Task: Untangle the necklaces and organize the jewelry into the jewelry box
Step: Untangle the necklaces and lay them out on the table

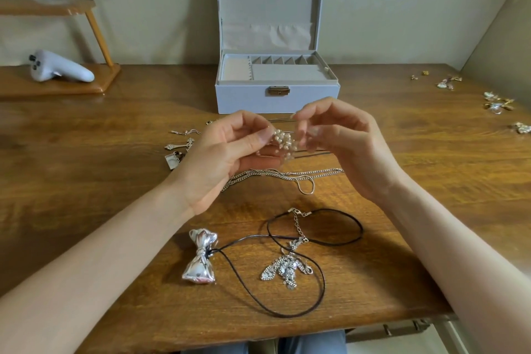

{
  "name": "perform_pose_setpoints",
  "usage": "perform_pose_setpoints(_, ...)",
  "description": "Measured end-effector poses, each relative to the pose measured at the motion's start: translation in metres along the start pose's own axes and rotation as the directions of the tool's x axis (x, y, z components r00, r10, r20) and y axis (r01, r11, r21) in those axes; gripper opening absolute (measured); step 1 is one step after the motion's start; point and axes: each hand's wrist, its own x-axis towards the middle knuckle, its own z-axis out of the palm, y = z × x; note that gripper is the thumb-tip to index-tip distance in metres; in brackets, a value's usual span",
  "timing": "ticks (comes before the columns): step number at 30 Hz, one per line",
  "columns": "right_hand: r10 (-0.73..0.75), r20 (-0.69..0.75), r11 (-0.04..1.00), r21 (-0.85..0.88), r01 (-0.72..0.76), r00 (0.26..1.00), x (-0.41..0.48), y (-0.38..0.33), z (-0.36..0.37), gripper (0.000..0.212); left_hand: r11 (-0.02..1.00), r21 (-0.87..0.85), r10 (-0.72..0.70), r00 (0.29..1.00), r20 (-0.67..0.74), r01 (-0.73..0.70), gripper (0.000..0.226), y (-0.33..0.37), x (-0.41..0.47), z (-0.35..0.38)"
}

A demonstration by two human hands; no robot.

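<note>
The fingers (pixel 265 135) of the left hand (pixel 221 158) pinch one side of a bunched pearl necklace (pixel 283 142), and the fingers of the right hand (pixel 344 146) pinch into its other side, thumb and forefinger pressed close on the beads. The cluster hangs lifted off the table (pixel 86 152), held between the two hands above the middle of it.

This looks like the untangling step: the pearls are knotted into a clump and the hands appear to be picking loops apart. The next move likely calls for a light, fine pull on a single strand while the other hand steadies the bunch, since a hard tug could tighten the knot.

Just below the hands lie silver chains (pixel 287 175), stretched sideways. Nearer the front edge sits a black cord necklace (pixel 316 227) looped around a rhinestone pendant (pixel 283 269), with a silver bow pendant (pixel 199 257) on another cord to its left. Small pendants (pixel 179 148) lie left of the hands, and earrings (pixel 497 103) are scattered near the right edge.

The jewelry box (pixel 275 95) stands open at the back edge, its tray compartments seemingly empty, so sorting into it has not yet begun.
</note>
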Motion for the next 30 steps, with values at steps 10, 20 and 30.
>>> perform_pose_setpoints(10,0.093,-0.004,0.982,-0.163,-0.092,0.996,0.001,0.006,0.007,0.018,0.955,0.271,0.126,0.992,0.013,-0.125,0.025,-0.005,0.0,-0.001)
perform_pose_setpoints(20,0.035,-0.02,0.996,-0.086,-0.037,0.999,0.001,0.009,0.011,0.017,0.901,0.426,0.086,0.996,0.01,-0.082,0.018,-0.01,0.0,-0.002)
perform_pose_setpoints(30,0.095,0.024,0.98,-0.177,-0.089,0.995,0.0,0.009,0.011,0.011,0.963,0.236,0.134,0.991,-0.002,-0.13,0.012,-0.013,0.001,-0.002)
